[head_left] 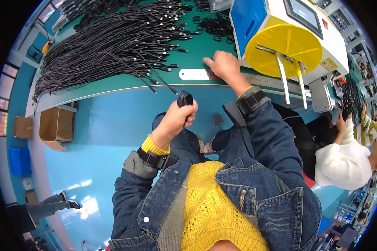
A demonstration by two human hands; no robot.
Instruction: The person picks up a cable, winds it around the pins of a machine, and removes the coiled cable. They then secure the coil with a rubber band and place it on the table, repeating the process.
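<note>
My left hand [176, 118] is closed around a coiled black cable [184, 98], held just in front of the table edge. One end of that cable, with its connector, sticks out toward the pile on the table. Over the table edge, my right hand [225, 66] has its thumb stretched out to the left; its other fingers are mostly hidden, and nothing shows in it. It is beside a white ruler-like strip [193, 74] lying on the green table top. Small black loops [217, 27] lie in a heap beyond it.
A large pile of black cables [109, 46] covers the table's left. At the right stands a white-and-blue machine with a yellow disc [259, 46] and two metal prongs. Cardboard boxes [56, 125] are on the left. Another person in white [343, 159] works at the right.
</note>
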